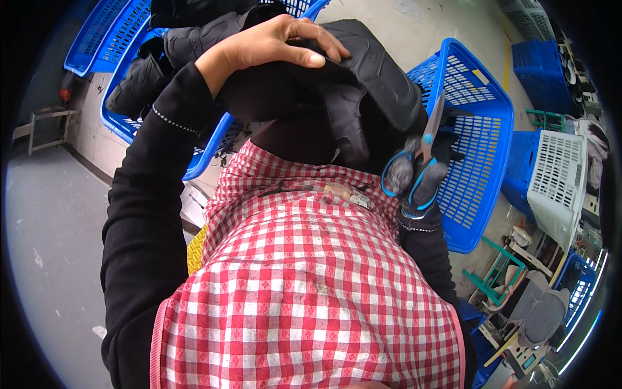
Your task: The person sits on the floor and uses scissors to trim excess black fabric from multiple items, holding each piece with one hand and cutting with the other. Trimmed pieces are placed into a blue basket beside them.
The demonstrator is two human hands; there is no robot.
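Note:
My bare left hand (278, 45) is closed over the top edge of a black shoe upper (382, 71), thumb toward me and fingers along the fold. The upper is smooth and padded, with stitched lines, and hangs over my lap with a loose flap (346, 120) below. To its right, my right hand (426, 188), apparently in a grey glove, grips scissors (427, 138) by their blue-rimmed handles. The blades point upward and away from me, beside the upper and apart from my left hand. Part of the right hand is hidden by the handles.
More black uppers (194, 42) are heaped in a blue basket (120, 87) at the far left. Another blue basket (476, 214) stands close on my right. Beyond it are a white crate (557, 181) and a green frame (495, 275). Dark scraps lie on the floor.

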